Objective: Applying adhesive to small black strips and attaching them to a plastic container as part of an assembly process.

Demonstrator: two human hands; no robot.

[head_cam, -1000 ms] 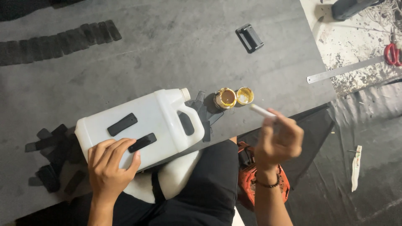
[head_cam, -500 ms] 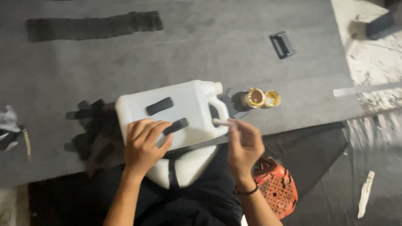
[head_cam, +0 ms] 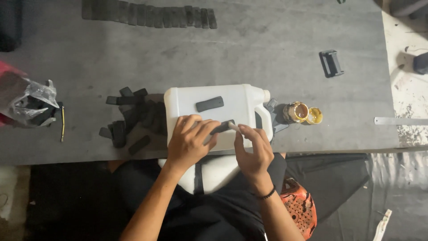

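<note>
Under our two hands (head_cam: 189, 140) (head_cam: 252, 149) the jug (head_cam: 214, 114) lies on its side on the tabletop (head_cam: 267, 53). A pile of strips (head_cam: 129, 120) sits left of them, two small pots (head_cam: 303, 113) right, and a row of strips (head_cam: 149, 15) far behind.

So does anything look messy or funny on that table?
A little. The white jug lies on its side, hanging over the table edge, with the left hand pressing a black strip on it. More black strips sit in a jumbled heap beside it, unlike the neat row at the back. Nothing looks spilled.
</note>
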